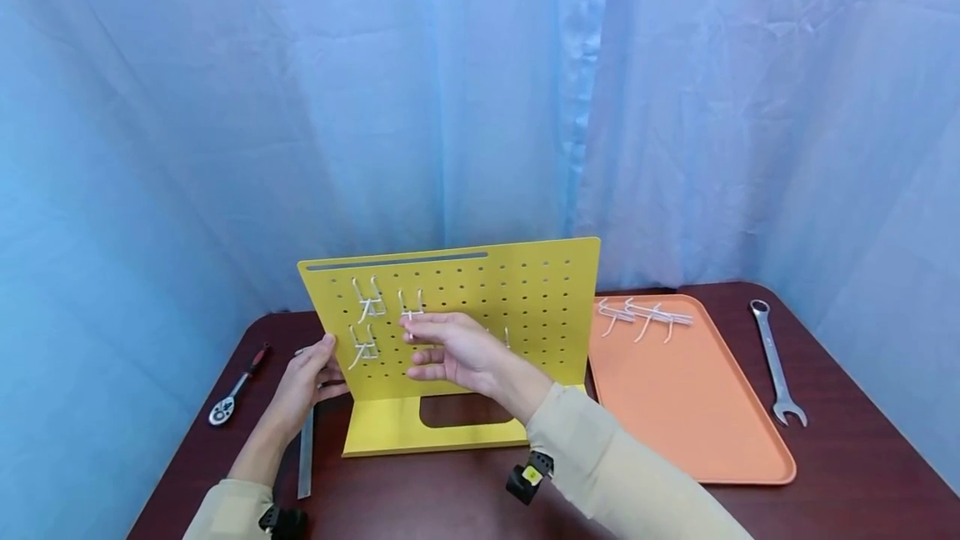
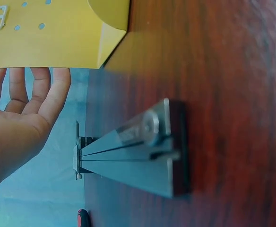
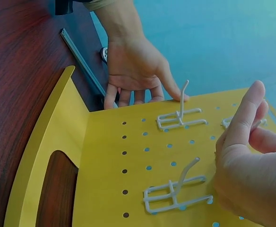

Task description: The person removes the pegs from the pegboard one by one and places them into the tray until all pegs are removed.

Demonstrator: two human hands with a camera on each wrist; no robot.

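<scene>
A yellow pegboard stands upright on its base with white wire hooks on its left half. At its left edge my left hand holds the board, fingers reaching behind it and thumb at the rim. My right hand is in front of the board, thumb and forefinger pinching an upper hook, the other fingers loosely bent. Left of that hook hang an upper hook and a lower hook. Another lower hook shows in the right wrist view; my right hand mostly covers it in the head view.
An orange tray to the right bears several loose white hooks at its far end. Beyond it lies a combination wrench. On the left are a ratchet and a long flat metal tool. Curtains hang behind the table.
</scene>
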